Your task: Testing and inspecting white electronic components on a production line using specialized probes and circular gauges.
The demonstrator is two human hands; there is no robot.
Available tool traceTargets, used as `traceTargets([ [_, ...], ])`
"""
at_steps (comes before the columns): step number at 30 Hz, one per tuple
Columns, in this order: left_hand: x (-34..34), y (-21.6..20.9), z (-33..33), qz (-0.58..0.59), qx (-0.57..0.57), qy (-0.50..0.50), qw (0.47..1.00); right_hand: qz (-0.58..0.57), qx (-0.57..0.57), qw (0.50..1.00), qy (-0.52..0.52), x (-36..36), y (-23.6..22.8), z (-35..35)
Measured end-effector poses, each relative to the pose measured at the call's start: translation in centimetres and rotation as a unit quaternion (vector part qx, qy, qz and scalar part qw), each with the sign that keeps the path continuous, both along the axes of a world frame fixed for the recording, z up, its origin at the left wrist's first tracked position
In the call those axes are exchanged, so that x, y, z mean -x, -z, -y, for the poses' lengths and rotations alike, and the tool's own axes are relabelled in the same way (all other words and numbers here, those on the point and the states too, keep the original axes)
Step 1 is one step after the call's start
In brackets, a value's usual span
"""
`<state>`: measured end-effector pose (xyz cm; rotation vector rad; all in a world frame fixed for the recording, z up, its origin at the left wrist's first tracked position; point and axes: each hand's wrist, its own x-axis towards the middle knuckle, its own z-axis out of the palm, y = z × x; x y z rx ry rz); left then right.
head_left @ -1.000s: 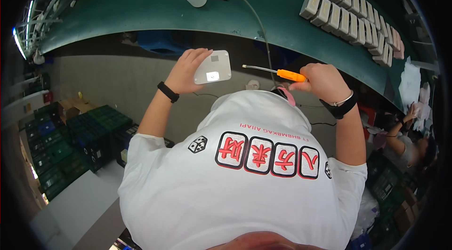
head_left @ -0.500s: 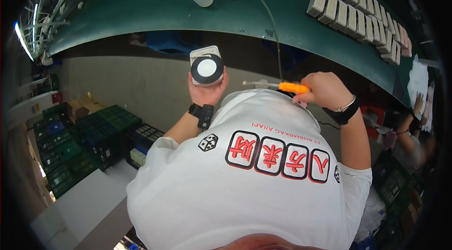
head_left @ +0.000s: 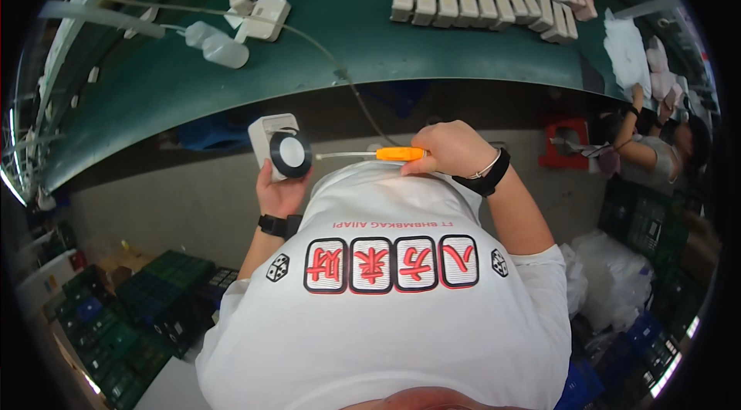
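Note:
My left hand (head_left: 284, 192) is wrapped round a white plastic device (head_left: 262, 144) whose round black ring has a white centre, held up in front of the bench edge. My fingers curl along its lower side. In my right hand (head_left: 451, 149), closed round the rear end, is an orange air blow gun (head_left: 400, 154) with a long thin nozzle. The nozzle lies level and points left, its tip just short of the black ring. A pale hose (head_left: 359, 97) hangs from the bench down toward my right hand; where it joins is hidden.
Along the green bench (head_left: 324, 47) stand two rows of white boxy units (head_left: 467, 1). White plastic bottles (head_left: 220, 49) and a flat white unit (head_left: 266, 18) lie farther left. Another person (head_left: 656, 147) works at the right beside a red stool (head_left: 565, 141). Dark crates (head_left: 166, 294) are stacked at lower left.
The view has swung right, so the bench things sit farther left. My hands have come closer together; the nozzle tip is now near the device, which is turned more toward it.

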<state>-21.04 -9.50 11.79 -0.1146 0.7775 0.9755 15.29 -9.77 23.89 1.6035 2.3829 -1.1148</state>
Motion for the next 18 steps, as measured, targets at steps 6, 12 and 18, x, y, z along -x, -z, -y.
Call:
traceTargets([
  [6, -6.3, -2.1, -4.2, -0.255, -0.362, 0.128, 0.887, -0.366, -0.057, 0.886, 0.277, -6.8, 3.3, 4.2],
  [12, -26.7, -1.8, -9.7, -0.568, -0.668, 0.227, 0.424, -0.444, -0.115, 0.649, 0.607, -21.4, 6.1, 6.5],
  [18, -43.3, 3.8, -14.9, -0.573, -0.779, 0.242, 0.083, -0.44, -0.135, 0.587, 0.666, -31.2, 6.9, 9.1],
])
